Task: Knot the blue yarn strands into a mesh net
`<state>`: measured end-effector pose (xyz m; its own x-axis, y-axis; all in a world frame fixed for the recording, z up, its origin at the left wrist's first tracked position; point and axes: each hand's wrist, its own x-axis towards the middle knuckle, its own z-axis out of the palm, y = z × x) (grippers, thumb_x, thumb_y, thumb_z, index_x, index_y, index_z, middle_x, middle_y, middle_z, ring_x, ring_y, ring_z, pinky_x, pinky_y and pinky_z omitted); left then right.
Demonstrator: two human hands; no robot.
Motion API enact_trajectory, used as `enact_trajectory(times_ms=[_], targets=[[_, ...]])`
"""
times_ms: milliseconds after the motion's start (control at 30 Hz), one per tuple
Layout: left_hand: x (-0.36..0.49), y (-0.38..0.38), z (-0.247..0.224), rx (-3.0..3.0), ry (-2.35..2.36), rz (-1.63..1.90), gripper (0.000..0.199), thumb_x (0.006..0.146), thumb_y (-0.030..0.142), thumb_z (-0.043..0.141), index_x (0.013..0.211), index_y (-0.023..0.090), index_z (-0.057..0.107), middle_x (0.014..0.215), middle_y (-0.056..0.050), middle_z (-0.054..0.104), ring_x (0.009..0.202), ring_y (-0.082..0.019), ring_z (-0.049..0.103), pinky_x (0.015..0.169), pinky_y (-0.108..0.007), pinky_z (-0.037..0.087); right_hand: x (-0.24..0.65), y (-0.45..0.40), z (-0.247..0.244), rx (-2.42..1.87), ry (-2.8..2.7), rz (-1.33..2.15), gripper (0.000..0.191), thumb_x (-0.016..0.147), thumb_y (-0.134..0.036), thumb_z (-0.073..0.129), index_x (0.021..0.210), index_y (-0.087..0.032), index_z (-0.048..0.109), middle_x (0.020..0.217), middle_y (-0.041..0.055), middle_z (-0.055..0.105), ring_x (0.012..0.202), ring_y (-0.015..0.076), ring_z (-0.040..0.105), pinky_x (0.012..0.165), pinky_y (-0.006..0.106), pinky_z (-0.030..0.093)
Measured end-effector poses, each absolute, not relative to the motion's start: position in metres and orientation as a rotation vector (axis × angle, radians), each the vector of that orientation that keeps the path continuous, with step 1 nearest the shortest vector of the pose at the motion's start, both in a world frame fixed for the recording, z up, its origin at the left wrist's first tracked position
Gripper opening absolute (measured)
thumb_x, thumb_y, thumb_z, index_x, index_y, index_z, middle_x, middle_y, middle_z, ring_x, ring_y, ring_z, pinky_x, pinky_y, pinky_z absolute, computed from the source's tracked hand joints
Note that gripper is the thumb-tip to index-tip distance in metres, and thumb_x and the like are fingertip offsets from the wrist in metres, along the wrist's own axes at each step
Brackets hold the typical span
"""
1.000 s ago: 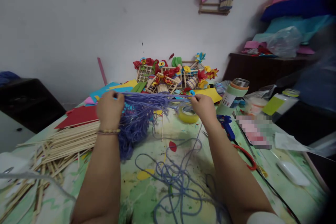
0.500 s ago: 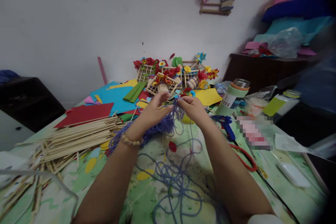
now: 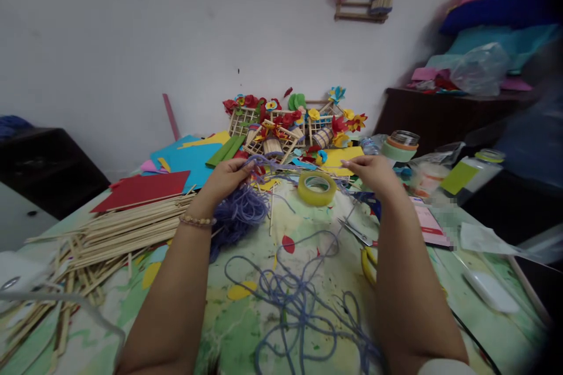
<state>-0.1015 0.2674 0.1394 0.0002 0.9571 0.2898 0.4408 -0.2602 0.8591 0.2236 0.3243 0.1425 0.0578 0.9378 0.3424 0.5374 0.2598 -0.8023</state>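
My left hand [image 3: 229, 179], with a beaded bracelet at the wrist, pinches strands of purple yarn [image 3: 240, 211]; the tangled bundle hangs below its fingers to the table. To the right, my right hand [image 3: 373, 173] is closed in a pinch at the fingertips. A thin purple strand runs from the left hand towards it, and another stretch drops below it to loose loops of yarn [image 3: 303, 287] on the table. Between the hands lies a roll of clear yellowish tape [image 3: 316, 188]. Scissors [image 3: 358, 231] lie near my right forearm, which partly covers them.
Thin wooden sticks [image 3: 141, 225] are piled at the left, beside red paper [image 3: 145, 190] and blue paper [image 3: 197, 161]. Stick-and-paper-flower crafts [image 3: 281, 129] stand against the wall. At the right are a bottle [image 3: 398, 149], a phone-like pink item [image 3: 428, 220] and a white mouse-shaped object [image 3: 490, 292].
My hands have moved apart, left hand leftwards and right hand rightwards, drawing a strand between them. The yarn bundle shifted left with the left hand, and the tape roll and scissors now show.
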Motion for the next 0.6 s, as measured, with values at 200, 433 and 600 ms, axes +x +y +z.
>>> enact_trajectory(times_ms=[200,433,600], targets=[[-0.103,0.273,0.134,1.715,1.446,1.256,0.041,0.076,0.058,0.056,0.069,0.017,0.056,0.053,0.002,0.050,0.043,-0.008,0.038,0.042,-0.022,0.027,0.247,0.323,0.147,-1.270,-1.293,0.514,0.029,0.064,-0.037,0.068,0.082,-0.013,0.071,0.065,0.0022,0.060,0.055,0.0104,0.046,0.053,0.025,0.035],[-0.094,0.274,0.133,1.742,1.424,1.265,0.042,0.075,0.058,0.055,0.069,0.017,0.055,0.051,0.004,0.040,0.042,-0.007,0.031,0.040,-0.021,0.021,0.237,0.333,0.139,-1.246,-1.461,0.555,0.031,0.067,-0.041,0.066,0.082,-0.014,0.070,0.063,0.0012,0.057,0.052,0.0103,0.043,0.051,0.026,0.033],[-0.094,0.271,0.137,1.672,1.301,1.328,0.042,0.075,0.057,0.058,0.069,0.016,0.052,0.047,0.005,0.043,0.038,-0.005,0.031,0.038,-0.019,0.021,0.244,0.337,0.138,-1.279,-1.337,0.436,0.030,0.067,-0.039,0.064,0.084,-0.015,0.069,0.059,-0.0005,0.053,0.050,0.0095,0.039,0.049,0.024,0.030]])
